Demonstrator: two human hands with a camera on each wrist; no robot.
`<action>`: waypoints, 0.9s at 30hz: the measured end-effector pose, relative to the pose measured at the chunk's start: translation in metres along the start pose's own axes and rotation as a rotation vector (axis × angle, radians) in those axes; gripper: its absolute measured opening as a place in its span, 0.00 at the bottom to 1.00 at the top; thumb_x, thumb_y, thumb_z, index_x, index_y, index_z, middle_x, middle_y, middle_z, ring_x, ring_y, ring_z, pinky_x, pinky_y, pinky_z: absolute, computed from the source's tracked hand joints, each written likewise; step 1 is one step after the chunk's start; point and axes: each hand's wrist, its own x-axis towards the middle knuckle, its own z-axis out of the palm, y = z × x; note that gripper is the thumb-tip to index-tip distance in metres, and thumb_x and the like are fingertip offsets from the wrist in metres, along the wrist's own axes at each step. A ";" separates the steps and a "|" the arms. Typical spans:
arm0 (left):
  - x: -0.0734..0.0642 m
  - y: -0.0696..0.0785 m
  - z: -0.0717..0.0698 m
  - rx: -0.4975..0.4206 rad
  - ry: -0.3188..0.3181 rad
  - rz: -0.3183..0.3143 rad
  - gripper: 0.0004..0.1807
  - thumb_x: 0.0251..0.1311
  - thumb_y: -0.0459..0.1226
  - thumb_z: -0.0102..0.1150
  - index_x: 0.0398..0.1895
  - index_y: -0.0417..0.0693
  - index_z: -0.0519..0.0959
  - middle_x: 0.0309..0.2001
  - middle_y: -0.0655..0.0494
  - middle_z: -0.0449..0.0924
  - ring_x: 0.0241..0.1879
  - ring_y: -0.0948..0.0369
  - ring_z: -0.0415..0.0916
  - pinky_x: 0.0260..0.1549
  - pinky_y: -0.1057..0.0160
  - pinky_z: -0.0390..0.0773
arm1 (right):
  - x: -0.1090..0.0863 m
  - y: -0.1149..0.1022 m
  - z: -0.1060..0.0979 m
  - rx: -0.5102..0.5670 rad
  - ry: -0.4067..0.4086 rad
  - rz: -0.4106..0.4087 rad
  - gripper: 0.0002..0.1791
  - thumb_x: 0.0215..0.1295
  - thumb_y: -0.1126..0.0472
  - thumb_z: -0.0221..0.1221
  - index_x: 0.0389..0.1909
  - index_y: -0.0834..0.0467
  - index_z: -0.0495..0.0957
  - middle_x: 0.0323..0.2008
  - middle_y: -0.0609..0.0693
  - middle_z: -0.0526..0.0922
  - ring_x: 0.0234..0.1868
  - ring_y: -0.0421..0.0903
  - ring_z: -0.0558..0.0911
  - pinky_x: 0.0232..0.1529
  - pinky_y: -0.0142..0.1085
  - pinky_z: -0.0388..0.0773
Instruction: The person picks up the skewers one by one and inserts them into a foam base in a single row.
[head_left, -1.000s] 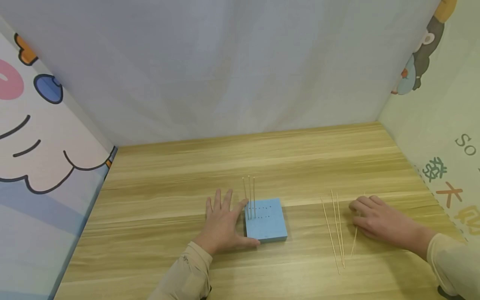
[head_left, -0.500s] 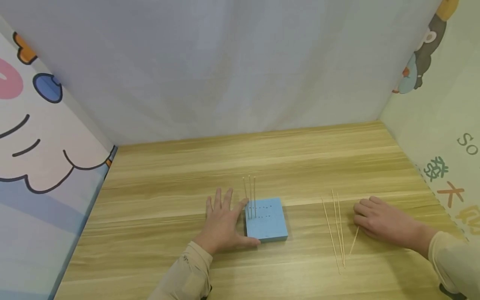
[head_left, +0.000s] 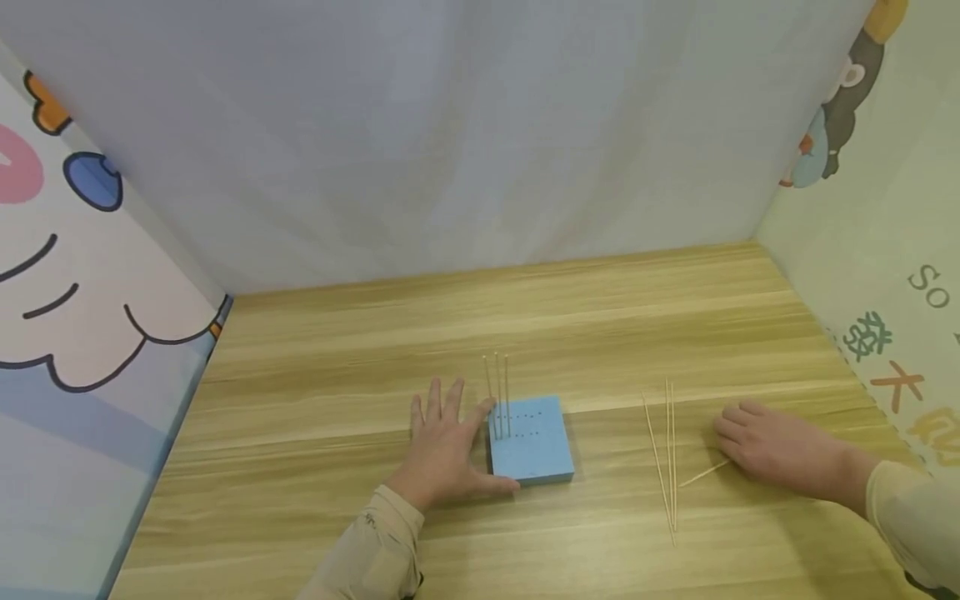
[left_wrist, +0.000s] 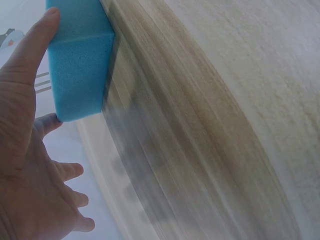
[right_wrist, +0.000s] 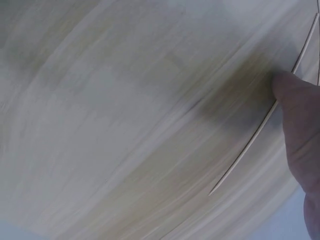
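In the head view a blue foam block (head_left: pixel 534 458) lies near the table's middle, with two rows of small holes in its top. Three thin wooden skewers (head_left: pixel 498 387) stand in it near its left edge. My left hand (head_left: pixel 444 454) holds the block by its left side, thumb on the near edge and index finger at the far left corner, other fingers spread. Off to the right, my right hand (head_left: pixel 776 442) pinches one skewer (right_wrist: pixel 243 151) low over the table; its pointed end juts out past the thumb in the right wrist view. Its other fingers are mostly hidden there.
Several loose skewers (head_left: pixel 657 467) lie on the wooden table (head_left: pixel 337 358) between the block and my right hand. A pale cloth (head_left: pixel 480 167) hangs along the table's far edge. Printed panels (head_left: pixel 885 275) stand at both sides.
My right hand has shifted slightly right, and its skewer has swung from steep to slanting, the visible end now by the loose skewers. The left hand and block have stayed put.
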 end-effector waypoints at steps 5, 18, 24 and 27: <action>0.001 0.000 0.001 0.016 0.001 -0.002 0.64 0.38 0.72 0.77 0.81 0.58 0.64 0.84 0.34 0.46 0.82 0.29 0.34 0.77 0.25 0.36 | -0.003 -0.002 0.001 0.003 0.016 0.012 0.13 0.65 0.72 0.43 0.29 0.60 0.76 0.32 0.51 0.73 0.33 0.47 0.66 0.38 0.43 0.74; 0.001 0.001 0.002 0.028 0.003 0.000 0.65 0.37 0.72 0.77 0.81 0.58 0.64 0.83 0.34 0.46 0.82 0.29 0.35 0.77 0.25 0.37 | 0.016 0.016 -0.006 0.139 0.287 0.173 0.30 0.81 0.55 0.26 0.24 0.56 0.72 0.28 0.45 0.68 0.30 0.43 0.63 0.29 0.36 0.62; 0.000 0.000 0.001 0.033 0.008 -0.001 0.65 0.37 0.71 0.78 0.80 0.58 0.65 0.83 0.33 0.47 0.82 0.28 0.36 0.77 0.25 0.39 | 0.059 0.026 -0.035 0.352 0.375 0.392 0.10 0.70 0.60 0.55 0.27 0.52 0.77 0.29 0.41 0.75 0.30 0.40 0.71 0.30 0.37 0.70; 0.000 0.000 0.001 0.032 0.007 -0.002 0.65 0.37 0.72 0.77 0.81 0.58 0.64 0.83 0.34 0.47 0.82 0.29 0.35 0.77 0.25 0.38 | 0.089 0.022 -0.055 0.535 0.423 0.545 0.11 0.53 0.71 0.66 0.29 0.51 0.78 0.30 0.40 0.79 0.33 0.38 0.74 0.34 0.37 0.73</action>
